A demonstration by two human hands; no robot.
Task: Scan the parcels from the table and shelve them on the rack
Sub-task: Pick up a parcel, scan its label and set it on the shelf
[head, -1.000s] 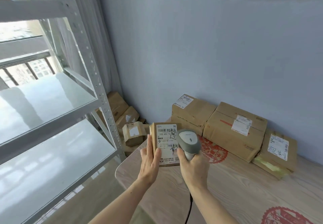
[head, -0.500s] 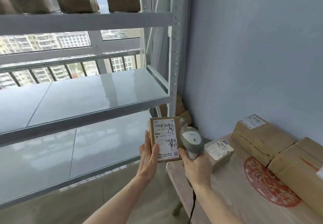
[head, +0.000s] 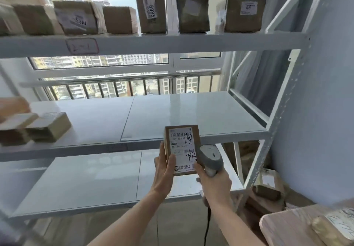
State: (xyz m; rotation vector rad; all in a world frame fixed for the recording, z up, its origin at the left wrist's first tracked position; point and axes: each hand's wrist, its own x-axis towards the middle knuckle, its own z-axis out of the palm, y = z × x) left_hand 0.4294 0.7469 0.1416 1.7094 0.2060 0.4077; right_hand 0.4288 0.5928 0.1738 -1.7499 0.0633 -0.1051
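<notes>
Brown cardboard, the small parcel (head: 182, 150) stands upright in the left hand (head: 164, 171), whose thumb lies across the lower edge of its white shipping label (head: 182, 150) while the fingers wrap behind. The right hand (head: 214, 184) grips the handle of a grey barcode scanner (head: 209, 155), its head just beside the parcel's right edge. Both are held in front of the white metal rack (head: 153, 43), level with its middle shelf (head: 191, 115).
</notes>
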